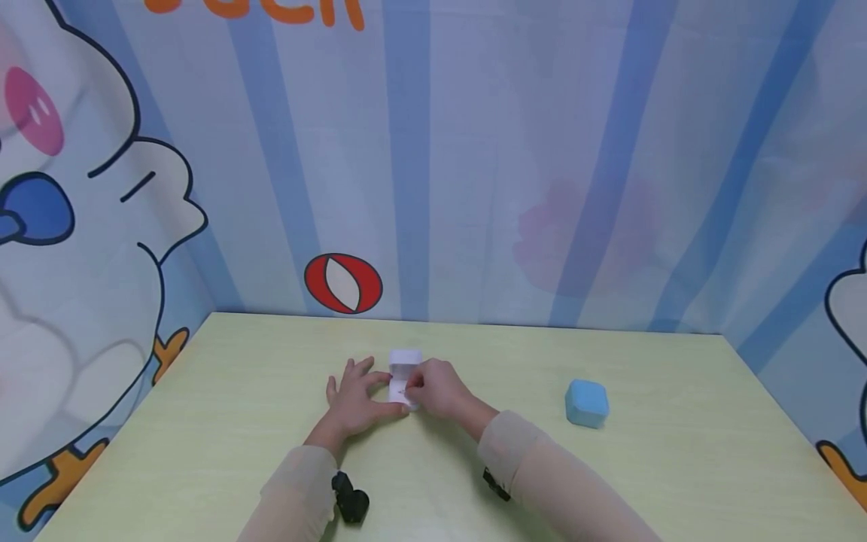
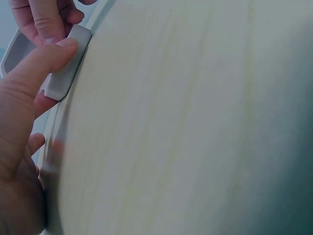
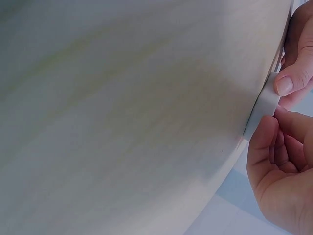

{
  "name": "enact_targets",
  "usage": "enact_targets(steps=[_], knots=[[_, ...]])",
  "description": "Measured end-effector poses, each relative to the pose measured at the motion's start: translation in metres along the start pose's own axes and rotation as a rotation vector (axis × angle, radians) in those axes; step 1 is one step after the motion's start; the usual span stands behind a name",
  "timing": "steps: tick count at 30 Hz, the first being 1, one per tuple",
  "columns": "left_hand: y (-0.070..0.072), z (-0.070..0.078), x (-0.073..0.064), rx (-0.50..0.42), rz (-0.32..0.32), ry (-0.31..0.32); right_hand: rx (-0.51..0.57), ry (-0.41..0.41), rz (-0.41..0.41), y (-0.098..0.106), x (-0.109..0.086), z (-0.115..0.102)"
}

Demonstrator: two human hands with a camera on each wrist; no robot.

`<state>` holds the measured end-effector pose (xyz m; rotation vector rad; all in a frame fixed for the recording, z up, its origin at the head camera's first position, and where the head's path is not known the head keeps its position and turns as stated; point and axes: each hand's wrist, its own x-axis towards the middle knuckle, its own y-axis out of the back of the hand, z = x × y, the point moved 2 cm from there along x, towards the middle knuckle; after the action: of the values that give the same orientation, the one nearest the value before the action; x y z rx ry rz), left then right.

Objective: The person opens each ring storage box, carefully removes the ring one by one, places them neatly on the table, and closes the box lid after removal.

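Head view shows a small white box (image 1: 400,367), lid raised, on the worktop (image 1: 433,482), held between thumb and index finger of the left hand (image 1: 357,404), its other fingers spread. The right hand (image 1: 440,390) has its fingers curled, tips close together at the box's opening; whether they grip anything cannot be told.

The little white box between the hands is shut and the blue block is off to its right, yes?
Not quite: the little white box is open. The head view shows its lid standing up at the back. It is between the left hand and right hand, with the blue block off to its right.
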<state>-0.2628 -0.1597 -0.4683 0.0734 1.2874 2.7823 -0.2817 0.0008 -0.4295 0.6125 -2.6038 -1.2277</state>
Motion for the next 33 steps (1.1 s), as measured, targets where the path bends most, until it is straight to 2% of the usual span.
enact_targets(steps=[33], knots=[[0.0019, 0.0022, -0.0010, -0.001, -0.018, 0.016, -0.043, 0.021, 0.000, 0.0033, -0.0036, -0.0035]])
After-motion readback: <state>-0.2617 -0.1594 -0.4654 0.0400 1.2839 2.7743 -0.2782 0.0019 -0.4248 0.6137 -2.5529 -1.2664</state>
